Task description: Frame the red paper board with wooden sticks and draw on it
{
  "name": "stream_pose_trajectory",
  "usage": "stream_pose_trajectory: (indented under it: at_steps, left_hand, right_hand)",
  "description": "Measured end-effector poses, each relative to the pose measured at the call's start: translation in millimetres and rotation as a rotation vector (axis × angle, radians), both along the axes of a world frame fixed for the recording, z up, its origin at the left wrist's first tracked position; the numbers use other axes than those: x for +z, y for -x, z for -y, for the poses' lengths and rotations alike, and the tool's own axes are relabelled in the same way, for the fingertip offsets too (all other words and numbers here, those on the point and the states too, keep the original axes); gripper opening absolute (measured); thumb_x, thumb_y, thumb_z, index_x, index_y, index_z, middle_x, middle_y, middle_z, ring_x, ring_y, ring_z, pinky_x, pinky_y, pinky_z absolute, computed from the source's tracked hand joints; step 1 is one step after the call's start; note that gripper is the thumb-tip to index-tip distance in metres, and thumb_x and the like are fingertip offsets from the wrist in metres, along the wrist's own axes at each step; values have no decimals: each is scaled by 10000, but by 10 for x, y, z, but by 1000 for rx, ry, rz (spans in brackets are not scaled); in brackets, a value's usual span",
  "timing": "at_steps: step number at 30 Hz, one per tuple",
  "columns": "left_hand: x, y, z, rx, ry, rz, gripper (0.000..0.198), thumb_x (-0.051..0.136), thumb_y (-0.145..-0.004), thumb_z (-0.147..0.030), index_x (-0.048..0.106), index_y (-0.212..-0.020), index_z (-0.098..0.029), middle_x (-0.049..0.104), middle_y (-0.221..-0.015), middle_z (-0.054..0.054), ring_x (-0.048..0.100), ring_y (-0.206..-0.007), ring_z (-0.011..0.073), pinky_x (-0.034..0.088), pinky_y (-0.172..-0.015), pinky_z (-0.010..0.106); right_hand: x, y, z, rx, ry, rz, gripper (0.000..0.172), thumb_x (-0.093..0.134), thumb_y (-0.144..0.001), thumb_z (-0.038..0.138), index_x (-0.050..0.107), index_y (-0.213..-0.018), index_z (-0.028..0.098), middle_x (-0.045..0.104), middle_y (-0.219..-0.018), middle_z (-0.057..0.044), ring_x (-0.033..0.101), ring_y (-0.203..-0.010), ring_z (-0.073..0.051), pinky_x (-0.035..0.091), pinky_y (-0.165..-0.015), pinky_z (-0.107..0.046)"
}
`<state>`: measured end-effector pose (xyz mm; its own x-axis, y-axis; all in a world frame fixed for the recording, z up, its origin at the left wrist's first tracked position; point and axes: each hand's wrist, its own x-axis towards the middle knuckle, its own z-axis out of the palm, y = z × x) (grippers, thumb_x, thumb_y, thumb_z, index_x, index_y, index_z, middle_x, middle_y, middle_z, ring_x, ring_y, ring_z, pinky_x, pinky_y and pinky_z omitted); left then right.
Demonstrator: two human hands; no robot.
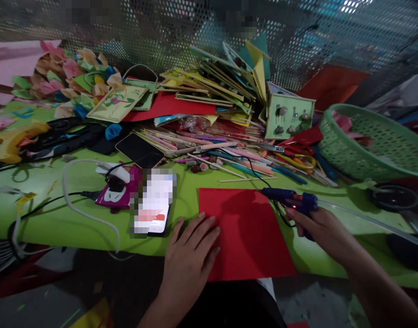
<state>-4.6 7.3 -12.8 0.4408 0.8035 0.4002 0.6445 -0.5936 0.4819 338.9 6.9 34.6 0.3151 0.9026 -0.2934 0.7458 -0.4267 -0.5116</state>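
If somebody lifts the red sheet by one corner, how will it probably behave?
The red sheet is probably light, since it looks thin. It may bend at the lifted corner, though its flat, straight edges suggest some stiffness. The left hand, with fingertips over its left side, would likely hinder sliding.

From afar, I view a matt paper sheet [246,246], a smooth plastic glue gun [292,198] at its corner, glossy table cover [51,233] beneath, perforated metal screen [147,43] beyond.
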Motion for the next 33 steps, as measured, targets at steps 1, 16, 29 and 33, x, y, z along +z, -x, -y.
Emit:
stream_pose_trajectory:
  at_steps: [1, 16, 29, 33]
  left_hand:
    - [-3, 0, 1, 0, -2, 2, 269, 538, -1062, -237, 706, -1265, -291, 716, -1408, -22, 653, -1305, 236, 358, -1188, 468]
    - [-4, 11, 9, -1, 11, -17, 330, 546, -1028, -159, 701, -1289, -290, 690, -1445, -36, 637, -1324, 234, 317, -1201, 470]
    - [-49, 13, 43, -16, 47, -14, 330, 520, -1047, -178, 662, -1326, -282, 678, -1461, -26, 588, -1385, 238, 301, -1217, 496]
    - [-56, 10, 35, -21, 56, -8, 336, 548, -1041, -186, 653, -1343, -287, 667, -1477, -29, 585, -1388, 235, 303, -1220, 493]
  right_hand:
    - [9, -1, 0, -2, -1, 10, 714, 480, -779, 908, 642, -588, 239, 638, -549, -52, 524, -501, -174, 378, -500, -324]
    - [-2, 96, -53, 62, 2, -11, 673, 496, -810, 870, 635, -617, 240, 603, -510, -33, 527, -481, -171, 370, -476, -318]
    - [14, 317, -150, 147, -32, 44, 655, 480, -846, 822, 528, -504, 266, 536, -476, -17, 489, -459, -163, 354, -459, -309]
    - [4, 340, -162, 150, -16, 5, 651, 504, -836, 817, 544, -511, 255, 540, -489, -17, 490, -474, -167, 363, -480, -311]
